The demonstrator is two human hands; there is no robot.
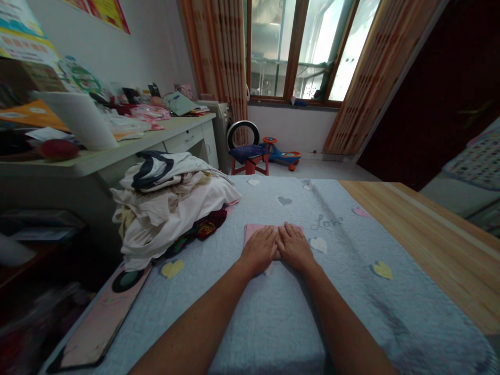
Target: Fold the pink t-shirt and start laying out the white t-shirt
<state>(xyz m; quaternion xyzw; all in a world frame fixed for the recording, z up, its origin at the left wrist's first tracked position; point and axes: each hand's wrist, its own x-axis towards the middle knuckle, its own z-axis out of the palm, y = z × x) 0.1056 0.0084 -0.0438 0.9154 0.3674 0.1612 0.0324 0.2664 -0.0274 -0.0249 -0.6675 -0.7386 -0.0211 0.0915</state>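
A small folded pink cloth [252, 229] lies flat on the blue cover with heart shapes [281, 312], near the middle of the table. My left hand [261, 249] rests palm down on its left part, fingers stretched out and pointing away from me. Beside it my right hand [294, 246] lies flat on the right part of the cloth, its fingers also extended. The two hands nearly touch at the thumbs and hide most of the cloth. What kind of cloth piece it is, I cannot tell.
A heap of crumpled clothes [179, 203] sits at the table's left edge. In front of it lies a long pink board [105, 323] with a dark round end. Bare wooden tabletop [422, 229] shows at right. Behind stand a red stool [250, 165] and a cluttered desk [152, 138].
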